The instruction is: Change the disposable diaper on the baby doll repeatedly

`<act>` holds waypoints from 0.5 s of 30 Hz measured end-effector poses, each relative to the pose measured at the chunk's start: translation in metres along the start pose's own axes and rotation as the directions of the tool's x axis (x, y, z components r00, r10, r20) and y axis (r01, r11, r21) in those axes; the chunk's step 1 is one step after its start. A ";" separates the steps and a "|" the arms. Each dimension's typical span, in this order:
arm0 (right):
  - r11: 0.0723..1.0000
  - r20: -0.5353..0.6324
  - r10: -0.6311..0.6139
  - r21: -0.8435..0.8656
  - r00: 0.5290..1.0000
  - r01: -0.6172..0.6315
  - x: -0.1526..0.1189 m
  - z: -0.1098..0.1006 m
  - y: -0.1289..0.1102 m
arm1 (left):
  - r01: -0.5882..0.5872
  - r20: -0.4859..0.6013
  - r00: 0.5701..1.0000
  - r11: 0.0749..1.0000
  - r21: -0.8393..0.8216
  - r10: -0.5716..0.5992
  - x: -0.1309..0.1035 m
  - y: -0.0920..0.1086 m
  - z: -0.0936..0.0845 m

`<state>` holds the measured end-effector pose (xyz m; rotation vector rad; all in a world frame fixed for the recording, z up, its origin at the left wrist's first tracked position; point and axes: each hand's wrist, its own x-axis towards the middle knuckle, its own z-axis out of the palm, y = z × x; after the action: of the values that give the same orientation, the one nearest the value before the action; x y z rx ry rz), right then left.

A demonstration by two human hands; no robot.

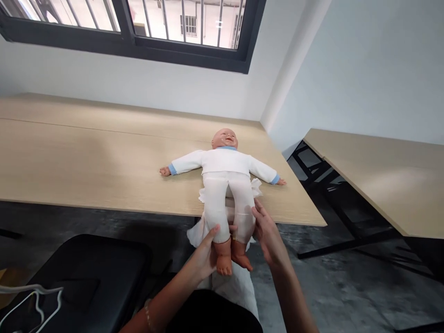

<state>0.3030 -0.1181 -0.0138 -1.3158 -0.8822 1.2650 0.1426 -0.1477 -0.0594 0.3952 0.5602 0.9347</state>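
A baby doll (225, 162) in a white top with blue cuffs and white trousers lies face up on the wooden table, its arms spread. Its lower legs and feet hang past the front edge. Around the doll's left-side lower leg my left hand (207, 254) is closed, thumb on top, fingers partly hidden beneath. My right hand (267, 231) grips the outer side of the other leg near the knee. White cloth (197, 232) shows under and beside the legs, part of it hanging over the edge.
The wooden table (86, 162) runs left along the wall beneath a barred window. A second table (388, 171) with black legs stands at the right. At the lower left is a black chair (93, 277) with white cables (41, 291) over it.
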 end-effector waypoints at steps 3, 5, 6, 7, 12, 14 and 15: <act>0.974 -0.061 -0.124 -0.197 0.990 0.110 -0.005 0.000 0.008 | -0.002 -0.066 0.998 0.972 0.235 0.018 -0.009 0.009 -0.008; 0.903 -0.080 -0.253 -0.377 0.964 0.206 -0.007 0.002 0.014 | -0.012 -0.081 0.995 0.873 0.487 0.058 -0.018 0.023 -0.013; 0.855 -0.074 -0.313 -0.457 0.947 0.247 -0.008 0.003 0.017 | -0.038 -0.089 0.989 0.796 0.604 0.115 -0.021 0.033 -0.016; 0.804 -0.056 -0.366 -0.522 0.929 0.285 -0.009 0.004 0.021 | -0.074 -0.094 0.976 0.706 0.704 0.197 -0.024 0.043 -0.019; 0.675 0.031 -0.463 -0.636 0.886 0.375 -0.006 0.007 0.033 | -0.144 -0.004 0.652 0.129 0.981 0.758 -0.011 0.101 -0.033; 0.663 0.037 -0.469 -0.645 0.882 0.380 -0.004 0.007 0.034 | -0.050 0.102 0.673 -0.093 0.994 0.732 0.007 0.117 -0.035; 0.659 0.040 -0.473 -0.647 0.880 0.383 -0.003 0.007 0.034 | 0.015 0.102 0.704 -0.159 0.987 0.703 0.017 0.122 -0.035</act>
<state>0.2905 -0.1253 -0.0455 -1.5567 -1.5133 0.4839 0.0508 -0.0644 -0.0252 1.8853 1.7827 1.0372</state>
